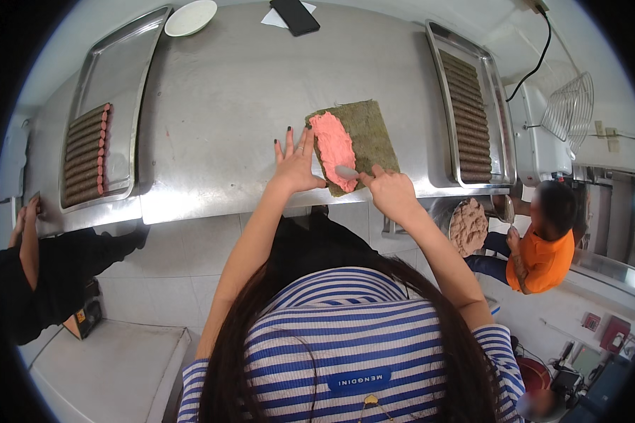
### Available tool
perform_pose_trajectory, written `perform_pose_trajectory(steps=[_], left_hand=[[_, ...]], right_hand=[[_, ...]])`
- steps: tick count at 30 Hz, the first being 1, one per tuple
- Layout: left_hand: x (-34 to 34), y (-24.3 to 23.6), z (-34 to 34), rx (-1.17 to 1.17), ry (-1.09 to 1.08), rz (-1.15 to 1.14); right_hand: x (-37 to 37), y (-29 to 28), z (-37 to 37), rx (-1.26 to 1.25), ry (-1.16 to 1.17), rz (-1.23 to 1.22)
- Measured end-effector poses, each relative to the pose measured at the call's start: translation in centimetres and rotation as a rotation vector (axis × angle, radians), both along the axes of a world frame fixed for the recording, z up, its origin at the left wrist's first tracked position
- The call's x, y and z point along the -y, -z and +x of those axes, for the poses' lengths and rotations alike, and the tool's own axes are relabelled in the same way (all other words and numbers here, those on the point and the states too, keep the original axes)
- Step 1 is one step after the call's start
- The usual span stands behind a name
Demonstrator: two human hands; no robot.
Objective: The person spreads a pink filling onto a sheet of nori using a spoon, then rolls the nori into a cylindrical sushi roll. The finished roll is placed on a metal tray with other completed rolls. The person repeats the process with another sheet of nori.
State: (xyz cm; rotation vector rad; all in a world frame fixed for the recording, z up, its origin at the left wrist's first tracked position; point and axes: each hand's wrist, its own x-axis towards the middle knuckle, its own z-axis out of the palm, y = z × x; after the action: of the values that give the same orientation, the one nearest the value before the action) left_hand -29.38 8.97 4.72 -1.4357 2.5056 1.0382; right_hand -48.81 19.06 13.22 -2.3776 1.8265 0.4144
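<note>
A dark green seaweed sheet (pixel 375 134) lies near the front edge of the metal table. Pink paste (pixel 335 144) covers a long strip along its left side. My left hand (pixel 296 168) is open, fingers spread, with its fingertips at the sheet's left edge beside the paste. In my right hand (pixel 391 192) is a small round-ended metal spreader (pixel 346 172), its end on the lower part of the paste. Whether it is a spoon or a flat blade I cannot tell. The right side of the sheet shows no paste.
A metal tray (pixel 114 74) with seaweed rolls (pixel 86 158) stands left; another tray (pixel 497 106) of rolls (pixel 466 116) stands right. A white plate (pixel 190 17) and a phone (pixel 296 17) lie at the back. A person in orange (pixel 552 257) is beside a bowl of brownish mince (pixel 468 227).
</note>
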Motion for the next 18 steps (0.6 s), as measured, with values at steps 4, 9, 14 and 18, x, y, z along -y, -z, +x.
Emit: perform_pose_trajectory(steps=[4, 9, 14, 18], left_hand=[[0.1, 0.1, 0.0, 0.003, 0.005, 0.004], [-0.2, 0.4, -0.1, 0.001, -0.005, -0.022], [-0.4, 0.5, -0.3, -0.001, -0.028, -0.039], [-0.5, 0.0, -0.4, 0.008, -0.039, -0.04]], right_hand=[[-0.6, 0.1, 0.3, 0.007, -0.073, -0.066], [-1.3, 0.8, 0.5, -0.013, -0.118, -0.119], [-2.3, 0.6, 0.8, -0.019, -0.126, -0.124], [-2.3, -1.7, 0.2, 0.031, -0.149, -0.085]])
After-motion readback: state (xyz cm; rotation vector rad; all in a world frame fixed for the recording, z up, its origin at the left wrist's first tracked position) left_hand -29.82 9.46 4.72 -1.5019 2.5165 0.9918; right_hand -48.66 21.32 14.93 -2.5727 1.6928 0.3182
